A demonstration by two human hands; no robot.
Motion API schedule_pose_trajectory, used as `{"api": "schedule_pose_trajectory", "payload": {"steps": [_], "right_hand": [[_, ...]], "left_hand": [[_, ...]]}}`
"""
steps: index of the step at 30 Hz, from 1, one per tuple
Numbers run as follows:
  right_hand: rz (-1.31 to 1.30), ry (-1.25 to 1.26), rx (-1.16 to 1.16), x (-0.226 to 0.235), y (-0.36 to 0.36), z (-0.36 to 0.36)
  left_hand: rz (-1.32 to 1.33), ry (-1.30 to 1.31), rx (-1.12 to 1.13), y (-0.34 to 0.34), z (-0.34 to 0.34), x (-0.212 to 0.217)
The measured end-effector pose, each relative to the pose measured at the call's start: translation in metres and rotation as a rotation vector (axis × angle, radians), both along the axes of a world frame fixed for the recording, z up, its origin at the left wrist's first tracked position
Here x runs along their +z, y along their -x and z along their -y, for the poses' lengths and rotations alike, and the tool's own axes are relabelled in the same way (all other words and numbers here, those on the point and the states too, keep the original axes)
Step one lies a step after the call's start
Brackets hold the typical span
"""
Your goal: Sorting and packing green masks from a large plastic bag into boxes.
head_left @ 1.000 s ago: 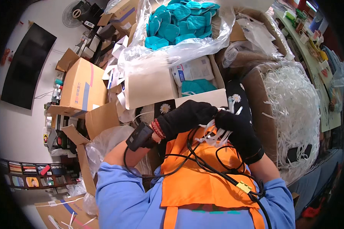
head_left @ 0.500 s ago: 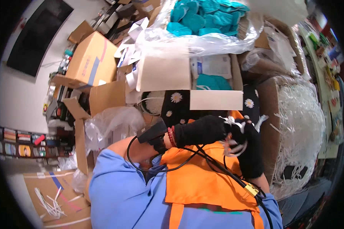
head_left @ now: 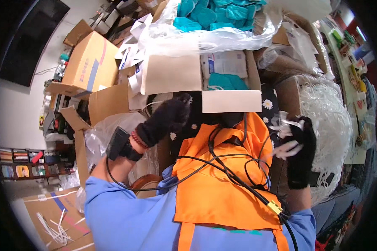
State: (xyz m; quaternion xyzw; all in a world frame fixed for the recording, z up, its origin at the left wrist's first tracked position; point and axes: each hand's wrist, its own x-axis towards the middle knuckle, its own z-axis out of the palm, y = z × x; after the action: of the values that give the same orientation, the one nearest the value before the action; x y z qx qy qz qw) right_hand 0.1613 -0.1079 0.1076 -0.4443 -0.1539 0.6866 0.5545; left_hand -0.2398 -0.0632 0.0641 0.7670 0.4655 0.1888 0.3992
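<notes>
My right hand (head_left: 302,152), in a black glove, is closed on a small bundle of white straps (head_left: 287,148), whose loops hang out on its left side. My left hand (head_left: 169,116), also black-gloved, is raised over the black daisy-print cloth (head_left: 267,99), by the pale round container (head_left: 154,108) that it partly covers. Its fingers merge into dark fabric, so I cannot tell whether they are curled or apart. Ahead, an open white carton (head_left: 231,101) holds a teal folded piece (head_left: 227,82) and white printed packs (head_left: 224,63).
Teal pieces (head_left: 215,14) fill a plastic-lined box at the far side. A carton heaped with white straps (head_left: 324,125) stands right. Brown cartons (head_left: 90,62) and clear plastic (head_left: 113,129) crowd the left. Black cables (head_left: 222,167) cross my orange apron (head_left: 213,196).
My hands have parted. The left moved left and forward toward the round container; the right moved right, carrying the white straps. The view has shifted slightly.
</notes>
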Motion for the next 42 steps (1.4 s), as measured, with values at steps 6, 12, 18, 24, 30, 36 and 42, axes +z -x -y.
{"api": "schedule_pose_trajectory", "payload": {"steps": [6,12,18,24,30,36,42], "right_hand": [[0.228,-0.136,0.055,-0.014,0.031,-0.009],[0.324,-0.099,0.138,-0.015,0.038,-0.007],[0.256,-0.132,0.157,-0.010,0.040,-0.008],[0.197,-0.082,0.281,-0.005,0.044,-0.008],[0.422,-0.392,0.328,-0.005,0.071,-0.011],[0.462,-0.273,0.333,-0.001,0.071,-0.007],[0.153,-0.137,0.153,-0.012,0.082,0.005]], "left_hand": [[0.564,0.416,-0.018,-0.065,-0.001,0.014],[0.666,0.330,-0.082,-0.100,-0.010,0.012],[0.367,0.195,-0.080,-0.116,-0.015,0.027],[0.531,0.067,-0.211,-0.133,-0.014,-0.005],[0.615,-0.349,-0.287,-0.148,-0.001,-0.009],[0.313,-0.137,-0.366,-0.134,0.000,0.034],[0.747,0.844,0.073,-0.141,0.002,0.033]]}}
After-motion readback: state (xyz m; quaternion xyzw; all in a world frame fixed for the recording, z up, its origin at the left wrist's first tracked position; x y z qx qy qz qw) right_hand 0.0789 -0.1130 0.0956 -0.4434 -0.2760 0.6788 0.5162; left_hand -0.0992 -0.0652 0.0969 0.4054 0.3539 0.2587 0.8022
